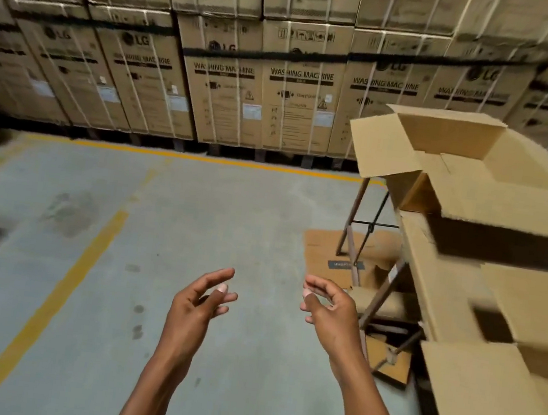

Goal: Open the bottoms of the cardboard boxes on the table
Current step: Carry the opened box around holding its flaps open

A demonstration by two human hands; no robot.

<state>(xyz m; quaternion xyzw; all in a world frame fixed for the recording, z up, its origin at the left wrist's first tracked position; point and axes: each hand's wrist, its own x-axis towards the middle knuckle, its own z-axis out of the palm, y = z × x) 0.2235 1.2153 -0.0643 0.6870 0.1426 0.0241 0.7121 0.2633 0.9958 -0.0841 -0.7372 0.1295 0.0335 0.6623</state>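
Both grips, the left hand (201, 296) and right hand (329, 309), hover loosely open and empty above the floor (195, 218), with the cardboard boxes (470, 169) on the tabletop (429, 278) well off to their right.

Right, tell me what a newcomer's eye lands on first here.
The wall of stacked washing-machine cartons across the back draws the eye first. Next come the two bare hands, left hand and right hand, raised empty over the floor. On the right, open cardboard boxes crowd a table.
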